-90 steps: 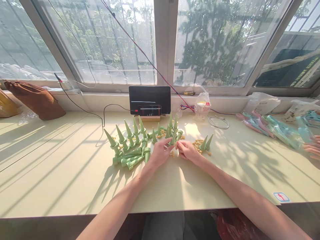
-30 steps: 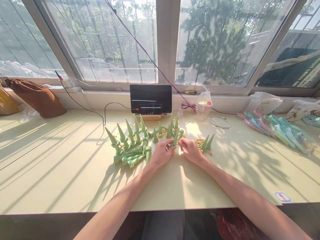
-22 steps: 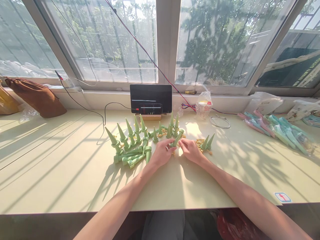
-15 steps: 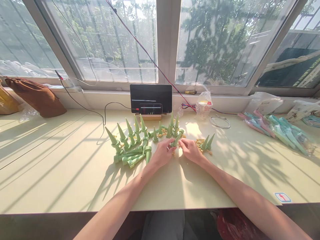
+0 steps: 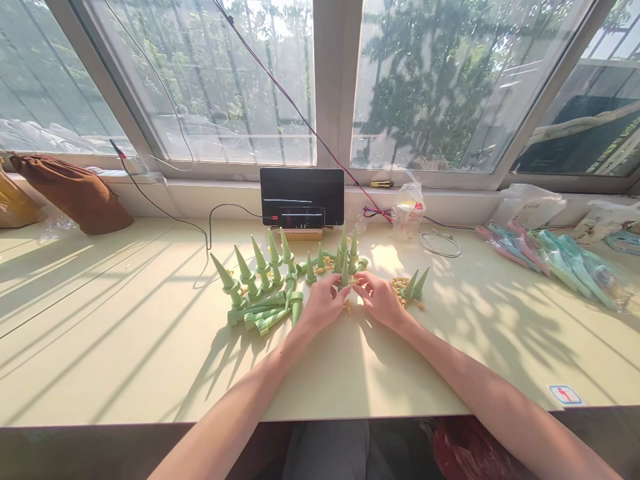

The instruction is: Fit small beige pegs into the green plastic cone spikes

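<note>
My left hand (image 5: 324,301) is closed on a green cone-shaped spike (image 5: 345,272), which points upward. Close beside it, my right hand (image 5: 381,300) pinches a small yellow piece (image 5: 354,282) at the spike's side; whether it is inserted I cannot tell. Another small yellow piece (image 5: 347,307) lies on the table between my hands. To the left, several green spikes stand upright around one spike (image 5: 261,263), and long green tubes (image 5: 267,313) lie in front of them. Right of my right hand, two green cones (image 5: 416,287) sit by a pile of yellow pieces (image 5: 400,285).
A black tablet (image 5: 303,193) with a phone leans on a wooden stand by the window. A cup in a plastic bag (image 5: 407,210) and a coiled white cable (image 5: 440,245) are behind on the right. Bagged pink and green items (image 5: 565,260) lie far right; a brown pouch (image 5: 75,193) far left.
The spike in my left hand has gone from tilted to upright and sits slightly further left. My right hand has shifted a little left, with the yellow piece now showing at its fingertips.
</note>
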### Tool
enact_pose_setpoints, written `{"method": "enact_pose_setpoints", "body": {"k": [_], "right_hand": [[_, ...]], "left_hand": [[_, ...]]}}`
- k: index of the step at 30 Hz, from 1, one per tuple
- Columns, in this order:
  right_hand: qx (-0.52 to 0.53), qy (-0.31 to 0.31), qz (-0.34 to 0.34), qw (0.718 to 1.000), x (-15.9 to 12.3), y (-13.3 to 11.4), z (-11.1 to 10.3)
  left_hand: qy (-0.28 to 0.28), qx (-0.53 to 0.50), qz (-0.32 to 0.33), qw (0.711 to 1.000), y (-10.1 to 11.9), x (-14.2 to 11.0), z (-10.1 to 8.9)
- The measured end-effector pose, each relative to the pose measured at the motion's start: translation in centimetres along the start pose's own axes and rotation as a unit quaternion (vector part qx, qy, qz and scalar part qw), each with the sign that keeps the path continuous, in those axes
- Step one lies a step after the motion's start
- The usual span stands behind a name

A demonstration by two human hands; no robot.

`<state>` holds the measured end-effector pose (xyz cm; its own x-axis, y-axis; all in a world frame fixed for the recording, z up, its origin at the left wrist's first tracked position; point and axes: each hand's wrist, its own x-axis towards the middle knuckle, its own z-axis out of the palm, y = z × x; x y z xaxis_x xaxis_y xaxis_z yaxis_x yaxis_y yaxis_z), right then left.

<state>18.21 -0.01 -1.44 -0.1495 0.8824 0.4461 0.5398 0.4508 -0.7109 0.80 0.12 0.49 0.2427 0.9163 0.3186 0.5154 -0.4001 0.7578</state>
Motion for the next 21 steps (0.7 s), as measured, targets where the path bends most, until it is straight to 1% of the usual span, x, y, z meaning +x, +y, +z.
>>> {"method": "enact_pose_setpoints", "body": {"k": [6, 12, 21], "right_hand": [[-0.02, 0.008, 0.007, 1.0, 0.15, 0.31, 0.14], [-0.037, 0.004, -0.016, 0.999, 0.22, 0.24, -0.01], [-0.108, -0.03, -0.043, 0.993, 0.31, -0.03, -0.51]], "left_hand": [[-0.005, -0.002, -0.005, 1.0, 0.18, -0.04, -0.09], [-0.004, -0.003, 0.016, 1.0, 0.19, -0.1, -0.08], [-0.024, -0.003, 0.032, 0.999, 0.04, -0.28, -0.14]]}}
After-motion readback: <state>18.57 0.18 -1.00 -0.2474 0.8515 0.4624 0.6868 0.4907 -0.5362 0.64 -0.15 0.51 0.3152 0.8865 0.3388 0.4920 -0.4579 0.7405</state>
